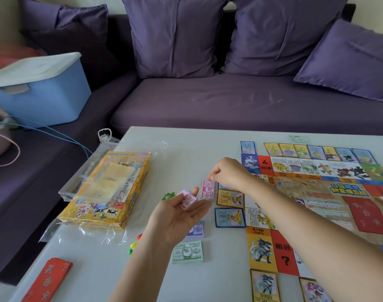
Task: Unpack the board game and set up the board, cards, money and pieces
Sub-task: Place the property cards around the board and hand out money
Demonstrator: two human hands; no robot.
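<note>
My left hand (177, 216) lies palm up over the table and holds a small stack of pink play money (188, 199) with the thumb on top. My right hand (227, 174) pinches the top of a pink note (207, 190) that stands on a small pink pile beside the board. The game board (312, 192) lies unfolded at the right, with property cards (316, 151) lined along its edges. A purple 5000 pile (197, 229) and a green 2000 pile (188, 252) lie under my left hand. The yellow game box (105, 192) sits at the left.
A clear plastic bag (86, 186) lies under and over the box. A red card stack (47, 280) sits at the table's near left. Small coloured pieces (134, 244) lie by my left wrist, a green one (168, 196) near the box. A blue bin (33, 92) stands on the purple sofa.
</note>
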